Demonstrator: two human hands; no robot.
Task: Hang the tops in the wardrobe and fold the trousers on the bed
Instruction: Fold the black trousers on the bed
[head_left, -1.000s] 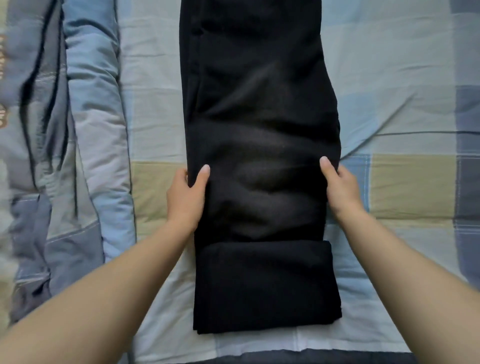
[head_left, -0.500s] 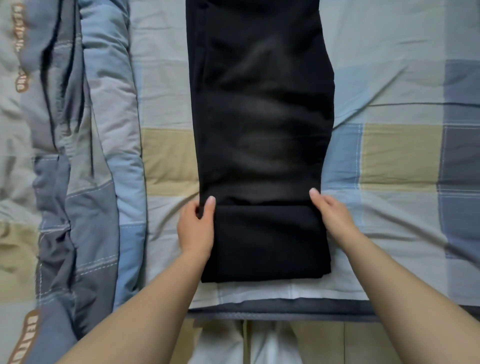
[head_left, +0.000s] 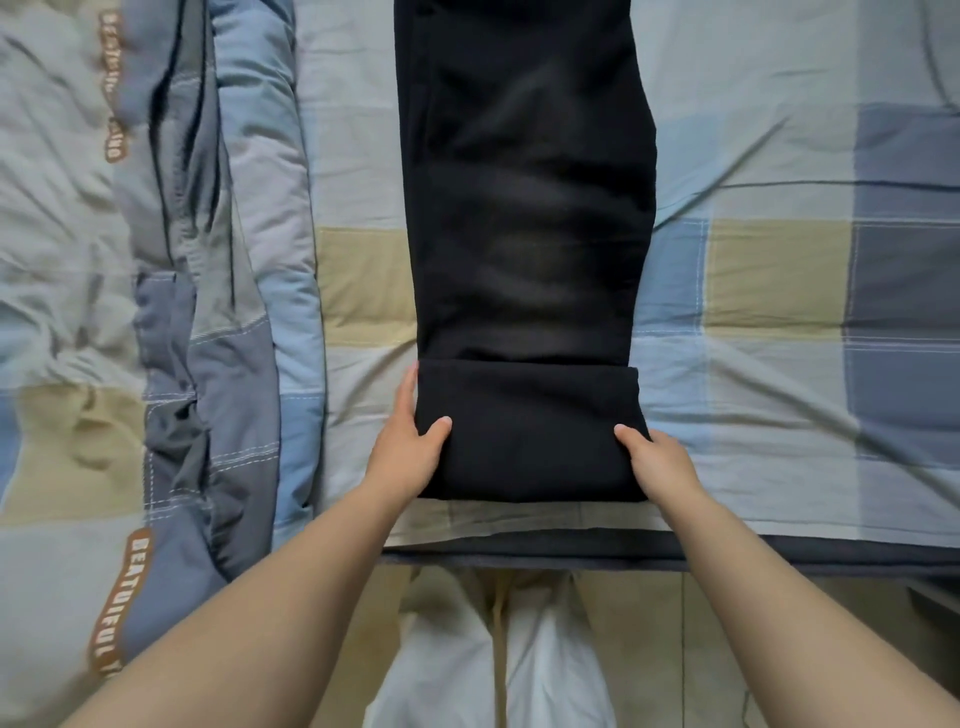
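Bed (head_left: 779, 270), checked sheet, is lying under everything. Quilt (head_left: 197, 312) is lying bunched along its left side. Black trousers (head_left: 524, 208) are lying lengthwise mid-bed, near end folded into a thick block at the bed's edge. Left hand (head_left: 410, 447) is gripping the block's left side, thumb on top. Right hand (head_left: 657, 462) is gripping the right side likewise.

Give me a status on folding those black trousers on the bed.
Done: the near end of the black trousers is already turned over into a folded block. In hand: the left hand and right hand grip that block's sides. Left: the long stretch beyond on the bed is unfolded. No tops or wardrobe visible.
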